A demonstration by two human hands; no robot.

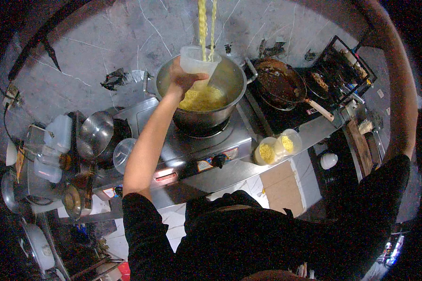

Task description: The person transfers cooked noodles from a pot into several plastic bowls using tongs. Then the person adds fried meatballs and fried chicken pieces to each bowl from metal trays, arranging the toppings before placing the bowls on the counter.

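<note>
My left hand (182, 80) is closed around a clear plastic cup (194, 57), holding it over the large metal pot (237, 93). Long strands of yellow noodles (202, 23) hang from above the top of the picture down into the cup. More yellow noodles (199, 99) lie in the pot below. My right arm (401, 79) is raised along the right side and curves up toward the top edge; the hand itself is out of the picture, so its grip is hidden.
Two plastic cups of noodles (267, 153) stand on the counter's front edge. A dark frying pan (281, 84) sits right of the pot, its handle pointing toward me. A small saucepan (94, 133), a clear round tub (123, 157) and plastic containers (57, 133) are at left.
</note>
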